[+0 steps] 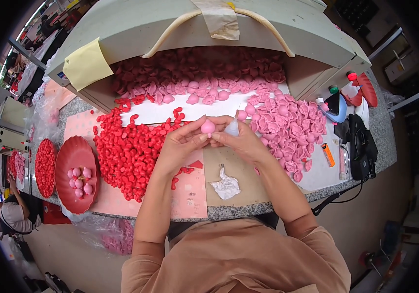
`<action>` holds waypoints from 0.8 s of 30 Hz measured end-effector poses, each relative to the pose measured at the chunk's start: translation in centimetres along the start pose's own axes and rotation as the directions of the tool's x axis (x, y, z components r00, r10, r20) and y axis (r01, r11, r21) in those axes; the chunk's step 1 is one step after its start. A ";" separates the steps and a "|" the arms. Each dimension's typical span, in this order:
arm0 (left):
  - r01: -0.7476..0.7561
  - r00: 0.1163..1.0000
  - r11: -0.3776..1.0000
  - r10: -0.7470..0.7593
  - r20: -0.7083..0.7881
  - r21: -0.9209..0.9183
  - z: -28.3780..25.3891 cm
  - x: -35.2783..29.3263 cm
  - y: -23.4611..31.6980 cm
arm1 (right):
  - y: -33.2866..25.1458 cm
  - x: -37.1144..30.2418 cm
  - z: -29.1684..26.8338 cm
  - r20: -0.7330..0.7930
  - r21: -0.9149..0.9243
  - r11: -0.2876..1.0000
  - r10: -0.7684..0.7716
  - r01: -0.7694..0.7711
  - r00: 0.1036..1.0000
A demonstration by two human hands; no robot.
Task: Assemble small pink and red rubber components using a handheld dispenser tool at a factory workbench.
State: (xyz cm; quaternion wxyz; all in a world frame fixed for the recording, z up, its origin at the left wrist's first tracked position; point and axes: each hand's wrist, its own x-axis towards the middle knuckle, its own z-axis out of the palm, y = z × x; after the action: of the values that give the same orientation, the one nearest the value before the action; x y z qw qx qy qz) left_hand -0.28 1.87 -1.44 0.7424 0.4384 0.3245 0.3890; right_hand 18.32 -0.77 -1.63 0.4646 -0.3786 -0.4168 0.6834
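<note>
Pink ball (208, 127) and translucent bottle (232, 128) sit in curled hands (182, 142) (246, 141)

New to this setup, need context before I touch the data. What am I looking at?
No robot here: a person works with two bare hands. The single picture comes from the left of two wide fisheye cameras worn on the head, looking down, so straight edges bend near the rim.

The left hand has a smooth pink ball-shaped piece at its fingertips. The right hand holds a small translucent bottle with a thin tip, tip upward.

On the speckled grey countertop, a heap of small glossy red pieces lies to the left and a heap of pink petal-shaped pieces to the right. A scalloped red dish at far left holds more pink balls. Behind the hands stands an open-fronted grey metal housing.
</note>
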 end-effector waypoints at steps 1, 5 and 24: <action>0.002 1.000 1.000 -0.002 -0.004 -0.003 0.0 0.0 0.1 | -0.1 0.0 0.0 0.000 -0.003 1.000 0.000 0.000 1.000; 0.000 1.000 1.000 0.000 0.000 0.000 0.0 0.1 0.3 | -0.1 0.1 0.0 0.007 0.009 1.000 -0.009 0.009 1.000; 0.005 1.000 1.000 -0.005 -0.005 0.010 0.0 0.0 0.1 | 0.0 0.1 0.0 0.005 0.025 1.000 -0.001 0.001 1.000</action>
State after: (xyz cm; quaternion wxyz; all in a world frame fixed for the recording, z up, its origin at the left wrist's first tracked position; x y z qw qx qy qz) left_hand -0.34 1.94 -1.32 0.7405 0.4402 0.3294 0.3864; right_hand 18.33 -0.68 -1.69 0.4684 -0.3711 -0.4096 0.6893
